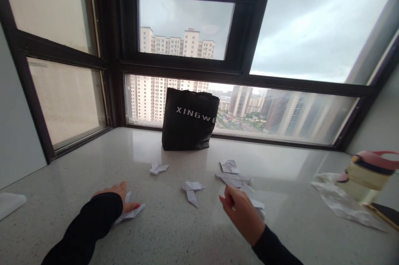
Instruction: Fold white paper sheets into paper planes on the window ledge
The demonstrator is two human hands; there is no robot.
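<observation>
My left hand (116, 195) lies over a folded white paper piece (134, 213) on the counter, thumb and fingers apart. The hand covers part of that paper. My right hand (242, 211) is curled closed above the counter, with nothing showing in its fingers. Just behind and beside it are a long folded paper (235, 180) and more folded paper (258, 204), partly hidden by the hand. Between my hands sits a folded paper piece with a pointed tail (192, 192). Farther back are a small folded paper (158, 168) and a squarish folded paper (230, 166).
A black bag (188, 125) with white lettering stands upright by the window. At right, a pale yellow bottle (369, 177) with a pink lid stands by a crumpled tissue (338, 198) and a dark flat object (386, 213). A white object (11, 203) lies at far left.
</observation>
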